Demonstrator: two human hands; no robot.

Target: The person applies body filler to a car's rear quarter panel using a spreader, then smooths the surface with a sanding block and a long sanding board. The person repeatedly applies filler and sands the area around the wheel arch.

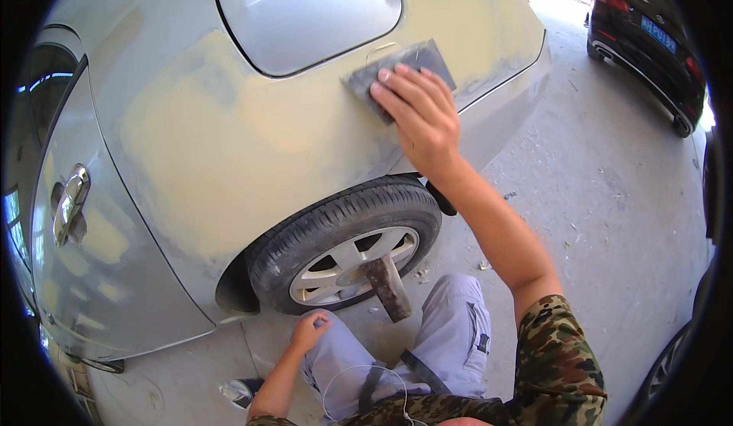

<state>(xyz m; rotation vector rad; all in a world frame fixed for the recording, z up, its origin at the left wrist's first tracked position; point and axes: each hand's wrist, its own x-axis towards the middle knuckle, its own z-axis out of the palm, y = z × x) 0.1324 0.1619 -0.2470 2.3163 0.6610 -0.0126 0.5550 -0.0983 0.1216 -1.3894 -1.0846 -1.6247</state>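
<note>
My right hand (420, 117) holds a flat grey sanding pad (368, 82) against the car's rear panel (191, 143), just below and right of the closed silver fuel flap (309, 14). The panel has pale yellow patches over grey. My left hand (311, 325) rests on my left knee with slightly curled fingers and nothing visible in it. Below the panel is the rear wheel (343, 235), with a dark, worn oblong block (388, 288) standing in front of its hub.
The car's door with a chrome handle (72, 201) is at the left. A black car (641, 52) stands at the upper right, with a small figure of a person behind it. The concrete floor (580, 197) has scattered debris. Another tyre (666, 361) shows at the lower right.
</note>
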